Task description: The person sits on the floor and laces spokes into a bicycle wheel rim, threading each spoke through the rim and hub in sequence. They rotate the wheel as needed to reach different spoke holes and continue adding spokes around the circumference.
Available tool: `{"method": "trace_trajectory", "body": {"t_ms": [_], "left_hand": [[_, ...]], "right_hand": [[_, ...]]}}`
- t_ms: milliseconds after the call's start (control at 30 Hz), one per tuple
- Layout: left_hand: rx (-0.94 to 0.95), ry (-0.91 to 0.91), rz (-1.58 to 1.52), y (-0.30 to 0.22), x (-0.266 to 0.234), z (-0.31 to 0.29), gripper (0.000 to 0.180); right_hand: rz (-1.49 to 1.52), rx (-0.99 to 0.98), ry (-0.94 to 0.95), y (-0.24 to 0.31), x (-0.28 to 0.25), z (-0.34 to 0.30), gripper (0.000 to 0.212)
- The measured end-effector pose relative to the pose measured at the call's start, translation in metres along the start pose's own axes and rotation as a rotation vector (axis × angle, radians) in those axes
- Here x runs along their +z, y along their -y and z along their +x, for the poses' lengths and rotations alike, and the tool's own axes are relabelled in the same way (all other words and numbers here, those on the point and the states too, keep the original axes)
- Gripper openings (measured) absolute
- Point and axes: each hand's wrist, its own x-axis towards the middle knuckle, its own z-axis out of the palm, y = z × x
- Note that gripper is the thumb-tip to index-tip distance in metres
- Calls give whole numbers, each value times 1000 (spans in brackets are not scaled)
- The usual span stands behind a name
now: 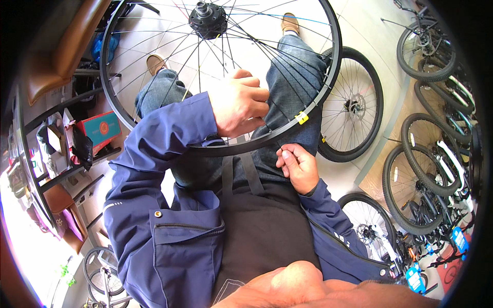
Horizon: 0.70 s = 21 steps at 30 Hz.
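Note:
A bicycle wheel without a tire stands in front of me, its black rim close to my lap. Thin black spokes run from the rim to a black hub at the top of the view. A yellow tag is stuck on the rim at the right. My left hand reaches over the rim among the spokes, fingers curled; what they grip is hidden. Just outside the rim, my right hand pinches thumb to finger at a thin dark end, too small to name.
Behind my right knee a tired wheel with a disc rotor stands on the pale floor. Several bicycles line the right side. Shelves at left hold a teal and red box; a brown leather seat is above them.

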Motion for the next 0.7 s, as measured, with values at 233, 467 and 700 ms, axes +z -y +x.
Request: {"method": "trace_trajectory", "body": {"t_ms": [233, 467, 700], "left_hand": [[-4, -8, 25, -1, 1, -1, 22], [-15, 1, 32, -1, 0, -2, 22], [-8, -8, 39, 0, 1, -2, 22]], "right_hand": [[2, 17, 3, 1, -2, 0, 25], [19, 5, 26, 1, -3, 0, 29], [23, 40, 49, 9, -7, -1, 27]]}}
